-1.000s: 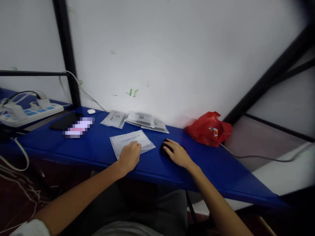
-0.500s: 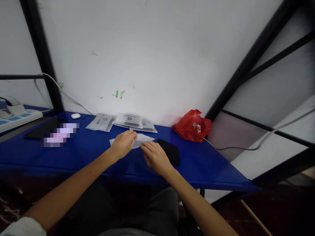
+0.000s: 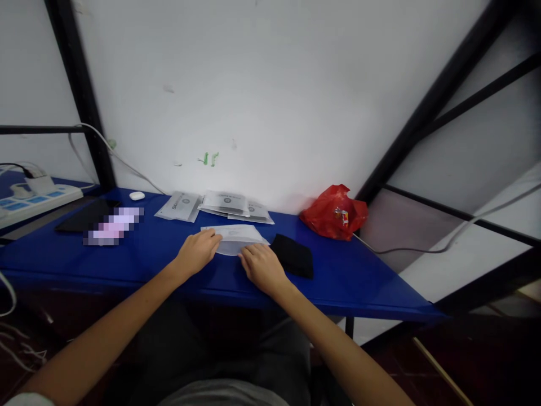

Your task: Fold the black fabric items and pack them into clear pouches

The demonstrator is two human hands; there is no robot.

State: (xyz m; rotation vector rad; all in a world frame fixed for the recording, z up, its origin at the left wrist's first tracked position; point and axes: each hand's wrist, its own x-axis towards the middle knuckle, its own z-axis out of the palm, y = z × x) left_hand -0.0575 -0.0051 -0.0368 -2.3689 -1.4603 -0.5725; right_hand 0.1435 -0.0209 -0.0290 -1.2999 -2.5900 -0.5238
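A translucent white plastic bag with a faint round print lies near the middle of the blue desk, its near side gaping. My left hand is closed on the bag's left side, fingers curled over the edge. At the near right edge, my right hand pinches the bag; the thumb is mostly hidden. Just right of that hand sits a folded black cloth, apart from the bag. Behind are similar printed bags: a single one at the left and a small overlapping pile beside it.
A red plastic bag stands at the back right, against a grey cable. On the left are a white earbud case, a dark tablet, a blurred-out pinkish item and a power strip. Black metal posts frame the desk.
My left hand has shifted left along the bag, away from my right hand. The bag's top now lies flatter with its print showing. The camera view has shifted slightly.
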